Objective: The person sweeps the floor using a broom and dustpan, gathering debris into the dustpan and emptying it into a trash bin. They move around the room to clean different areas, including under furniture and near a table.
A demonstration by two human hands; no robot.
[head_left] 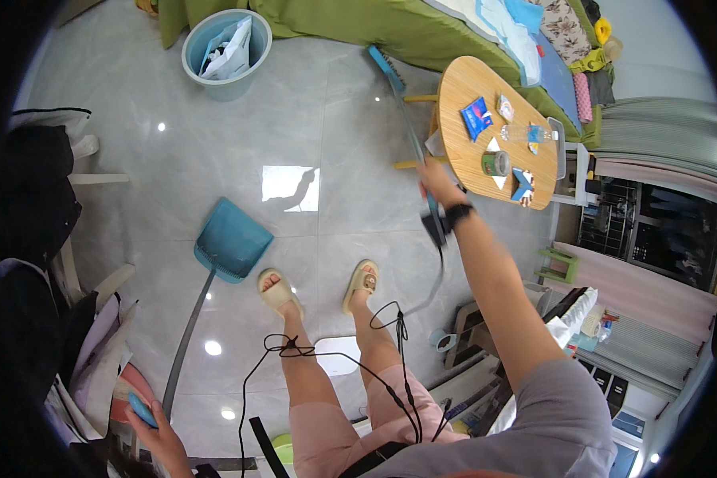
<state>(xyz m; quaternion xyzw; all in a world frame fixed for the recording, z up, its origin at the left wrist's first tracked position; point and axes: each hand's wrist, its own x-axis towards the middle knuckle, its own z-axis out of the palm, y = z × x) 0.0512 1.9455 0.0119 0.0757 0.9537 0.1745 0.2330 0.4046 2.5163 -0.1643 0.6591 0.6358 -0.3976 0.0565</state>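
Note:
My right hand [437,182] grips the long handle of a broom [411,125], whose blue bristled head lies near the green-covered bed, beside the wooden table. At the lower left my left hand [158,433] is closed around the upper end of the dustpan's grey handle [188,340], by a blue grip piece. The blue dustpan [233,239] rests on the grey tiled floor [299,131], left of my slippered feet. Whether anything lies in the pan is too small to tell.
The oval wooden table [466,161] holds snack packets, a plastic bottle [526,133] and a jar [495,163]. A light-blue bin [227,89] with a bag stands at the bed [334,24]. Covered chairs [42,197] line the left; black cables hang before my legs.

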